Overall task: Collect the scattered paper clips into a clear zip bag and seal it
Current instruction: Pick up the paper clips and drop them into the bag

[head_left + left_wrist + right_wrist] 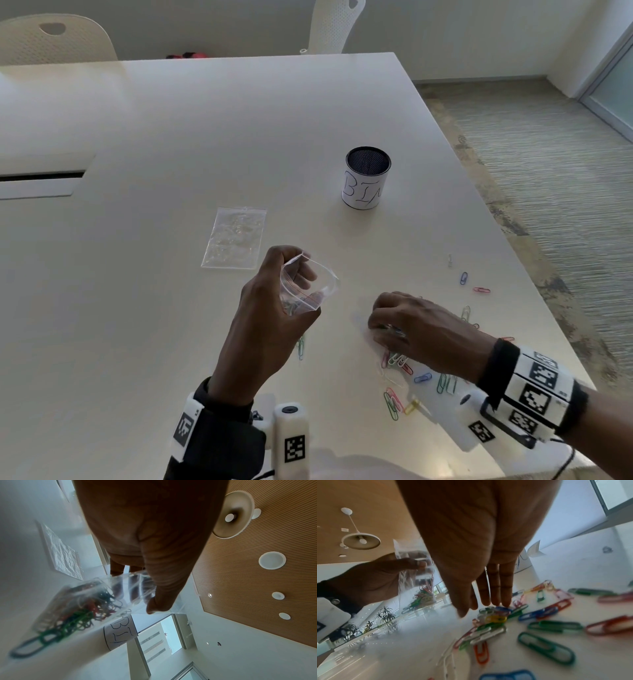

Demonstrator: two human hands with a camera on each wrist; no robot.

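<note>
Holding the open zip bag (306, 287), the left hand (274, 308) faces a cup (365, 178) lettered "BI…", while right-hand fingers (494, 588) reach straight onto counter (171, 308) paper clips (397, 363).

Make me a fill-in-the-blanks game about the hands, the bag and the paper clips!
1. The left hand holds up a clear zip bag whose top is ____.
2. The right hand reaches down to the pile of loose paper clips lying on the ____.
3. The cup behind the hands has the letters ____ written on it.

Missing words: open; table; BIN
</note>
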